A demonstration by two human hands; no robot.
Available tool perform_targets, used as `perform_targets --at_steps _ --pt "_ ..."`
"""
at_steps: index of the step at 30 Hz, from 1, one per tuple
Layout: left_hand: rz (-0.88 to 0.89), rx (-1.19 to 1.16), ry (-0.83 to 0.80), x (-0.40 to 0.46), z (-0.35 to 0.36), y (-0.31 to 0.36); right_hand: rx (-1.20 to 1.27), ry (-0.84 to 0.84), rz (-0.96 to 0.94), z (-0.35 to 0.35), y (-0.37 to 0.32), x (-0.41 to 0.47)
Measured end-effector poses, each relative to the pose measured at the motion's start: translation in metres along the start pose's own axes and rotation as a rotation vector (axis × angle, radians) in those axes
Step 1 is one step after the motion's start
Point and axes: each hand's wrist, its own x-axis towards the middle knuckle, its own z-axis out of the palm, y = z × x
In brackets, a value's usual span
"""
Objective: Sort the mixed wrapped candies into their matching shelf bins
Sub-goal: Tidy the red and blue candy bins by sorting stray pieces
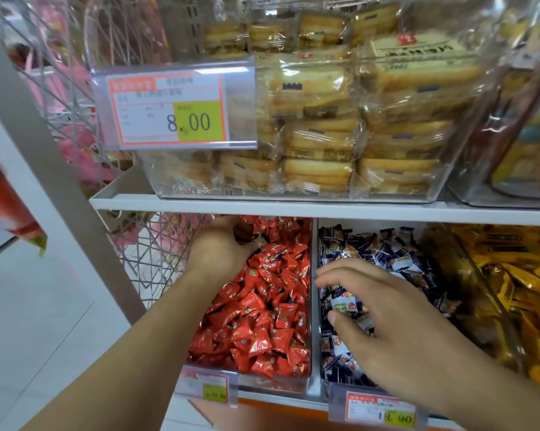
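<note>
The left hand [220, 247] is reaching to the back of the red candy bin [306, 387], fingers curled round a dark-wrapped candy [243, 234] just under the edge of the white shelf board [262, 209]; little room is showing between the knuckles and that board. The red candies [262, 312] are filling the bin nearly to its clear front wall. The right hand [383, 318] is hovering over the neighbouring bin of dark blue candies [383, 253], fingers loosely bent and spread, thumb near a white-and-blue wrapper [344, 304]; whether it is gripping that piece cannot be told. A clear divider wall is separating the two bins, the hands lying either side of it. A bin of yellow packets [517, 275] is sitting just beside, to the right. Price tags [382, 410] are hanging on the front edge. A wire basket [156, 244] is standing left of the shelf.
</note>
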Motion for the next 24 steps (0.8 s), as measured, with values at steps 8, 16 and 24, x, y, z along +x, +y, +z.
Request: perform_targets --at_steps 8,16,24 --pt "0.024 0.108 -0.077 0.000 -0.003 0.005 -0.007 0.008 -0.013 0.000 0.000 -0.001" --pt "0.019 0.126 -0.099 -0.003 -0.009 0.008 -0.007 -0.008 0.004 0.000 0.000 -0.001" --pt "0.048 -0.057 0.041 -0.019 -0.024 0.024 -0.003 -0.007 0.024 -0.001 -0.002 -0.001"
